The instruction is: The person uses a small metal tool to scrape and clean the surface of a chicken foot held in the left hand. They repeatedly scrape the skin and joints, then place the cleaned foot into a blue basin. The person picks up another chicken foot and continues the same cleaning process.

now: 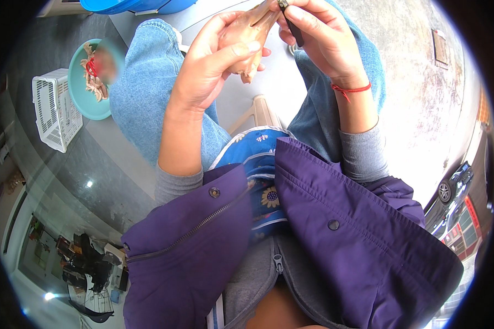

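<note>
At the top centre, my left hand (214, 57) grips a piece of pale, plucked poultry meat (249, 41), with its thumb across the near side and fingertips showing behind. The piece is smooth, narrows towards the top and has a ragged lower end; its exact kind I cannot tell. My right hand (321, 37), with a red string at the wrist, holds a small dark-handled tool (292, 22) between thumb and fingers. The tool's upper end meets the narrow part of the meat and is partly cut off by the picture's edge.
A turquoise basin (76, 88) with pale meat pieces and something red stands at the left, beside a white plastic crate (59, 111). A blue tub (164, 6) is at the top left. A beige stool leg (260, 107) shows between my knees.
</note>
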`<state>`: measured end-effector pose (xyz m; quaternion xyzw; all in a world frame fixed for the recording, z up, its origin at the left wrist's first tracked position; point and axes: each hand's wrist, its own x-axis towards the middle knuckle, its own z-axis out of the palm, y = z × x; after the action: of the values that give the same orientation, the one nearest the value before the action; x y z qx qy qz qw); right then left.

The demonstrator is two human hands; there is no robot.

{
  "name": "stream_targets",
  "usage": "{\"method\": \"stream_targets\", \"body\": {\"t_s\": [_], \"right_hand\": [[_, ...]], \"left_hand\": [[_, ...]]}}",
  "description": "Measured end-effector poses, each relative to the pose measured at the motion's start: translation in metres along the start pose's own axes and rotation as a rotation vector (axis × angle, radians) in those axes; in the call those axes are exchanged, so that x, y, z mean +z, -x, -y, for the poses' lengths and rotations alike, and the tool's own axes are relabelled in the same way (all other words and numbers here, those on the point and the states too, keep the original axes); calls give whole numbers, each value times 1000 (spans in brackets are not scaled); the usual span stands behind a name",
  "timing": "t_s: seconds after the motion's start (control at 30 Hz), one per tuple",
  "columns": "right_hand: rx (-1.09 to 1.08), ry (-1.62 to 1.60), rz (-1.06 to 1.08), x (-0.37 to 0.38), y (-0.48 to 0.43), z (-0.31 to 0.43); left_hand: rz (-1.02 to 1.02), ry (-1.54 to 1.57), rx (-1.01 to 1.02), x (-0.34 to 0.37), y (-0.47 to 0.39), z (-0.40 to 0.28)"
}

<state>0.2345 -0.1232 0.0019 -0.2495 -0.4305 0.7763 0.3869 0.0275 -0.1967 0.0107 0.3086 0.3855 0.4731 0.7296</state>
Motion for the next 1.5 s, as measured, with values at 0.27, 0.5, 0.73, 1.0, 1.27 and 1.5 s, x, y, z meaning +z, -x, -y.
{"method": "stream_targets", "body": {"t_s": [0.27, 0.5, 0.73, 1.0, 1.27, 1.5], "right_hand": [[-2, -73, 1, -2, -2, -2], [-16, -150, -4, -6, -1, -3], [-22, -93, -190, 1, 0, -4], [-377, 834, -280, 24, -1, -10], [-553, 1212, -197, 42, 3, -11], [-568, 1184, -211, 41, 3, -12]], "left_hand": [[-12, -96, 74, -5, -4, 7], [140, 543, -214, 1, -6, 9], [-59, 91, 22, 1, -4, 16], [-203, 116, 164, 7, -9, 21], [-377, 11, 316, 13, -12, 32], [-352, -151, 456, 11, -19, 40]]}}
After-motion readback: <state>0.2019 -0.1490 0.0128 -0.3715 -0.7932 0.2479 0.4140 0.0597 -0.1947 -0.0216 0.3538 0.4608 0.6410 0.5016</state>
